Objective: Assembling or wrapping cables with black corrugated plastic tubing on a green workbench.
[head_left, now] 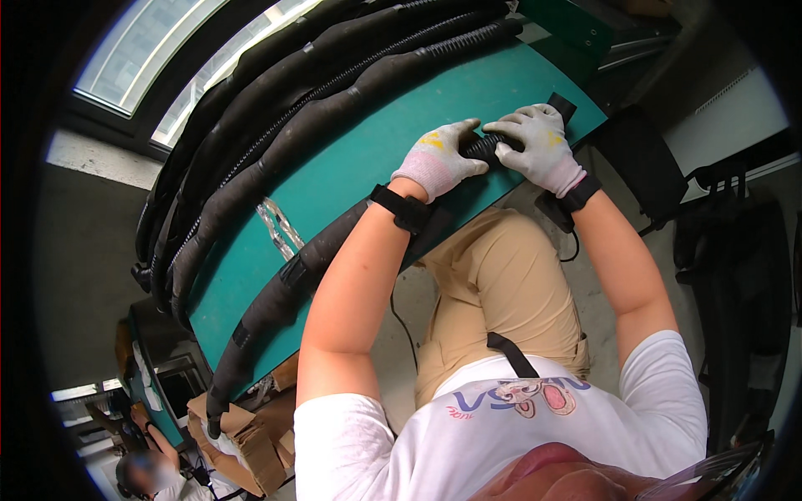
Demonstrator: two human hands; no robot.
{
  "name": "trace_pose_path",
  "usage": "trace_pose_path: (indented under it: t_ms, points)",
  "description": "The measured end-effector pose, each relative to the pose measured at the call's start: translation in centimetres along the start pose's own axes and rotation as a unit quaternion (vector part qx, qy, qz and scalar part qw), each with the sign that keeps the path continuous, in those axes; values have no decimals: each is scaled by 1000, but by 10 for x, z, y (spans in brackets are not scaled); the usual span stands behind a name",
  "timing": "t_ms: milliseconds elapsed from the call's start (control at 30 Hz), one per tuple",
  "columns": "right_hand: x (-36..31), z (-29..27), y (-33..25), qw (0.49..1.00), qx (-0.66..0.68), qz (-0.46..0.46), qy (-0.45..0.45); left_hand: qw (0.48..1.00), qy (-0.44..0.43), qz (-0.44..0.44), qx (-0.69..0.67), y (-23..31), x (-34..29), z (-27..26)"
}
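Both my hands wear white knit gloves with yellow marks. My left hand (441,159) is closed around a black corrugated hose (483,148), thumb on the near side and fingers on the far side. Just to its right, my right hand (539,146) grips the same hose. A short ribbed stretch shows between the two hands. Beyond my right hand a wider black sleeve end (561,107) sticks out. To the left, a thick black-wrapped length (271,296) runs under my left forearm, along the near table edge and down past its left end; where it joins the ribbed stretch is hidden.
A green tabletop (401,121) lies beneath the hose. Several long black wrapped and ribbed hoses (309,125) curve along its far side. Clear plastic strips (278,227) lie at mid-table. Cardboard boxes (246,451) stand lower left, a black chair (639,159) right. Another person (159,476) is far lower left.
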State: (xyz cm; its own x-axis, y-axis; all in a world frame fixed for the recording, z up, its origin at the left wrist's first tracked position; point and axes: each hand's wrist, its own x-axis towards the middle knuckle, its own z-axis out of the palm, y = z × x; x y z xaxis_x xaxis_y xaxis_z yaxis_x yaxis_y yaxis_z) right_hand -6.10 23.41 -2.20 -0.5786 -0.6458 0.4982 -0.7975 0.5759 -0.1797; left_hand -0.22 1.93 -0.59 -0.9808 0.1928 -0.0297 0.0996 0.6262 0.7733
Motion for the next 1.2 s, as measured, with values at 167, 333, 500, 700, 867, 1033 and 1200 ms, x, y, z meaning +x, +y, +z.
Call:
trace_pose_path:
  t_ms: [167,333,500,700,867,1033,1200]
  points:
    - [25,-6,-5,988,18,113,-103,999,38,1,0,1,-4,3]
    - [56,-2,8,939,7,203,-278,998,65,-9,-3,10,-5,6]
    - [49,-3,1,947,-31,176,-267,997,55,-58,14,9,3,6]
    - [21,-9,14,982,23,42,-184,988,9,-156,3,19,10,3]
    - [4,-21,7,987,54,-26,-149,986,11,-166,-14,16,12,4]
    - [2,-18,9,988,43,-15,-147,986,19,-166,-13,16,17,6]
    - [1,-14,14,989,37,-26,-141,982,29,-186,7,13,24,6]
